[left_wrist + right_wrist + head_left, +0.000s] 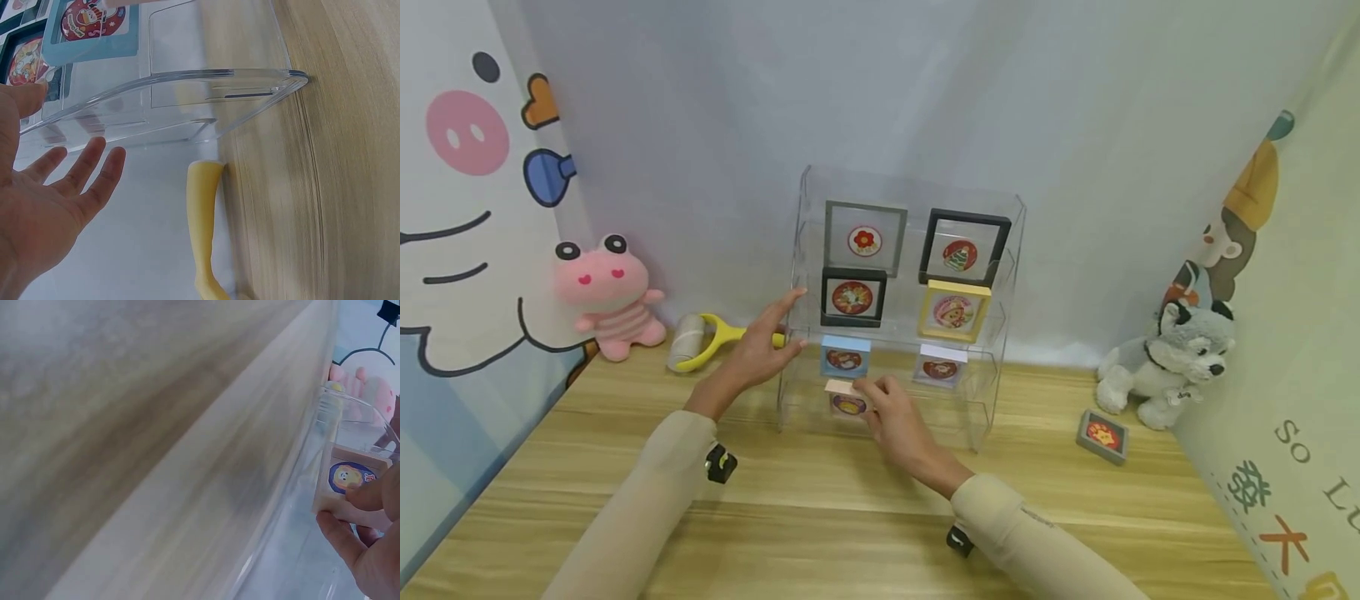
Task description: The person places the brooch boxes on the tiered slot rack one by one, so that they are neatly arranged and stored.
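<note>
A clear acrylic tiered rack (917, 185) stands upright against the back curtain, bearing small square picture frames on its steps. On the lowest step, at the left, my right hand (904, 427) pinches a pale peach frame (345, 476) with a round picture, thumb on its front. My left hand (760, 352) is at the rack's left side, thumb and fingers spread around the side panel (134, 87). Just above the peach frame are a light blue frame (846, 358) and, to the right, a lilac one (940, 367). Higher up sit a yellow frame (955, 312) and a black frame (853, 297).
A grey frame (1102, 436) lies on the wooden table (820, 533) to the right, before a plush husky (1172, 362). Behind my left hand lies a lint roller with a yellow handle (722, 332), beside a pink plush toy (606, 296).
</note>
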The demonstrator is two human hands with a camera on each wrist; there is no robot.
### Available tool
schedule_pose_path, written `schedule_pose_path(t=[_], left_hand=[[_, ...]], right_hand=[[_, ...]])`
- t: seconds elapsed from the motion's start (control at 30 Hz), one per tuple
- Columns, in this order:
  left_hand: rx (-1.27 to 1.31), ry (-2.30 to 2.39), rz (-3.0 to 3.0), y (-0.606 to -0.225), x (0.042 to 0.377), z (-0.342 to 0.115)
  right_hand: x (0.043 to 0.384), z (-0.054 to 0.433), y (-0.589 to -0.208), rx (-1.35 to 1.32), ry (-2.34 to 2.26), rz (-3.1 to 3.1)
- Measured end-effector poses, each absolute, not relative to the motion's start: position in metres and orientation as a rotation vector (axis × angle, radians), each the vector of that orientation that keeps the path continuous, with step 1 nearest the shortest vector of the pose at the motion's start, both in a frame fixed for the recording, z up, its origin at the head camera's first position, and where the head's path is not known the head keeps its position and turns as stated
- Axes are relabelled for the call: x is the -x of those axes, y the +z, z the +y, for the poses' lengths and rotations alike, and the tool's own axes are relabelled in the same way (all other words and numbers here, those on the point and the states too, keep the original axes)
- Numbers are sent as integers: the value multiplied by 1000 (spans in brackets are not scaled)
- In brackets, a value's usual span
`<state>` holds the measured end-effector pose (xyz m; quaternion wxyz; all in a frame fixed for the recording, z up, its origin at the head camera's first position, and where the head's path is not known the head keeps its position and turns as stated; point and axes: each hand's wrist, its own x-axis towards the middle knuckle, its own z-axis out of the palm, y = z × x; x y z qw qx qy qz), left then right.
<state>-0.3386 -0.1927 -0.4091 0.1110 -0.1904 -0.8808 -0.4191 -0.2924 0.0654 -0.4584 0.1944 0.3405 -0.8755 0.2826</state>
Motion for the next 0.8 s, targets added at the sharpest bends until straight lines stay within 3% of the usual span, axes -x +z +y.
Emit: schedule_pose_path(t=[0.8], left_hand=[[547,-1218,-2602,-406,337,-192]], right_hand=[[292,55,-471,-947,789,-2465]])
